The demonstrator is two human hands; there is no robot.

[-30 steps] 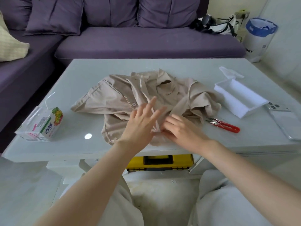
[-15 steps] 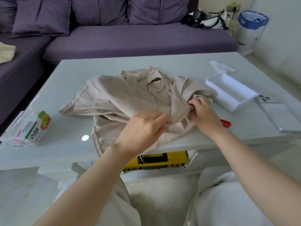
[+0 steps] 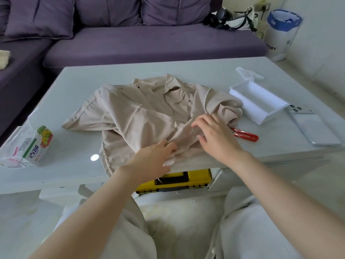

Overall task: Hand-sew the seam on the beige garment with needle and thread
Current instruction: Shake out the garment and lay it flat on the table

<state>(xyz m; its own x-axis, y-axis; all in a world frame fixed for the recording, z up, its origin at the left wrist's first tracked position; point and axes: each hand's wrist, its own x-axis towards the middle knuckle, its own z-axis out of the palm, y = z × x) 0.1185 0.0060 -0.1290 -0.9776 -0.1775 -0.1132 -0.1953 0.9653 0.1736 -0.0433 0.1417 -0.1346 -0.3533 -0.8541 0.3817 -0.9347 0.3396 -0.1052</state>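
the beige garment (image 3: 141, 116) lies crumpled on the table (image 3: 205, 71), its near edge under the left hand (image 3: 153, 159), whose fingers are curled into a fold of the cloth. just right of it, the right hand (image 3: 218, 141) is over the fabric, fingers spread and loosely bent, holding nothing. red-handled snips (image 3: 246, 136) lie just right of that hand. a drink carton (image 3: 37, 146) stands well left of the left hand.

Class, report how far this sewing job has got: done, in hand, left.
Done: the beige garment lies spread on the table, with the white box open and red snips beside it. In hand: the left hand bunches a fold while the right hand rests open on the cloth. Left: no needle shows in either hand, so all the stitching.
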